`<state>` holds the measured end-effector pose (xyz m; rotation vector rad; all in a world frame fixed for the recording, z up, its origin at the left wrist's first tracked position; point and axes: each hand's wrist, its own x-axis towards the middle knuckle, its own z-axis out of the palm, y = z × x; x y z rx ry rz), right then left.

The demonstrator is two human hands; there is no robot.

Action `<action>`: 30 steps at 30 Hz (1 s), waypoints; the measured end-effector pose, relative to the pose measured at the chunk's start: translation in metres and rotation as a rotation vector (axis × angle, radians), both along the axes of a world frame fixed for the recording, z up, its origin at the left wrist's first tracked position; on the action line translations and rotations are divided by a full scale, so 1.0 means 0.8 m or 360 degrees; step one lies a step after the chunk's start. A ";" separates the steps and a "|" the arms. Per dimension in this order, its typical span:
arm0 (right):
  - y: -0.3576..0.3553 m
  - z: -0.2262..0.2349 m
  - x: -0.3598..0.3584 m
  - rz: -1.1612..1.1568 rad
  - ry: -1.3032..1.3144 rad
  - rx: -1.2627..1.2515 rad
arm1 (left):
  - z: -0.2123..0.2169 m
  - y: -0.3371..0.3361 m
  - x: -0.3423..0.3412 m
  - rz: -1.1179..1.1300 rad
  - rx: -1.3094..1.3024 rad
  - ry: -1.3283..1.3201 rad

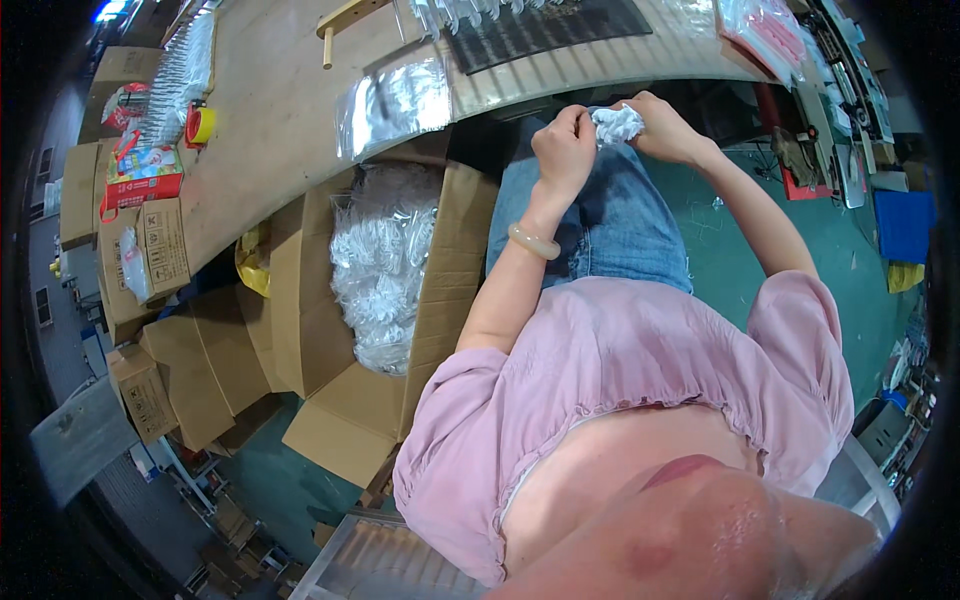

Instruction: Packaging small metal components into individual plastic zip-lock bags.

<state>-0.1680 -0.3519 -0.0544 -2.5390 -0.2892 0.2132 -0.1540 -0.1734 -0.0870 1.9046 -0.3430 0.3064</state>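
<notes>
A small white bunched item, soft and ruffled like cloth or thin plastic, is held above my lap just below the table edge. My left hand pinches it at its left side, thumb and fingers closed. On its other side my right hand is closed around its right end, the fingers bent and partly hidden. What exactly the item is cannot be made out. Clear flat plastic bags lie on the table edge, to the left of my hands.
An open cardboard box by my left leg is full of white items in clear wrapping. The table carries a black mat, a wooden bar and pink bagged things. More cartons stand left.
</notes>
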 end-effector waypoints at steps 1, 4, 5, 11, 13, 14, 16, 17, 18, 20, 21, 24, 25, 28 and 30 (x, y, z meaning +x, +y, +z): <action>0.000 0.001 0.004 0.0010 0.0164 -0.0029 | -0.001 -0.002 -0.002 -0.0003 0.0001 0.0000; 0.015 0.023 -0.003 -0.0051 0.0349 0.0187 | -0.005 -0.005 -0.005 0.0020 0.0074 -0.0035; 0.020 0.033 -0.001 -0.0079 0.0441 0.0295 | -0.006 -0.004 -0.004 0.0021 0.0072 -0.0036; 0.016 0.048 0.009 -0.0078 0.0498 -0.0049 | -0.008 -0.006 -0.007 -0.0020 0.0088 0.0030; 0.011 0.040 0.009 0.0179 0.0122 -0.0191 | -0.006 -0.008 -0.007 -0.0020 0.0102 0.0034; 0.007 0.036 0.010 0.0172 0.0124 -0.0190 | -0.006 -0.007 -0.006 -0.0021 0.0091 0.0048; 0.005 0.036 0.015 0.0355 0.0198 -0.0457 | -0.007 -0.002 -0.002 -0.0014 0.0073 0.0077; 0.006 0.037 0.016 0.0452 0.0234 -0.0589 | -0.008 0.001 0.000 -0.0012 0.0076 0.0079; 0.006 0.036 0.016 0.0455 0.0235 -0.0585 | -0.009 0.004 0.001 -0.0028 0.0071 0.0093; 0.004 0.034 0.012 0.0636 -0.0351 -0.0475 | -0.011 0.012 0.004 -0.0058 0.0061 0.0119; 0.002 0.033 0.010 0.0717 -0.0645 -0.0416 | -0.010 0.016 0.005 -0.0058 0.0066 0.0120; -0.011 0.020 0.025 0.0965 -0.0511 -0.0492 | -0.006 0.031 0.012 -0.0390 0.0159 0.0051; -0.016 0.014 0.027 0.1086 -0.0443 -0.0532 | -0.005 0.036 0.014 -0.0394 0.0164 0.0050; -0.015 0.028 0.035 0.1144 -0.0278 -0.0582 | 0.005 0.066 0.015 -0.1022 0.0529 -0.0227; -0.013 0.034 0.035 0.1175 -0.0199 -0.0607 | -0.005 0.082 0.019 -0.0981 0.0605 -0.0340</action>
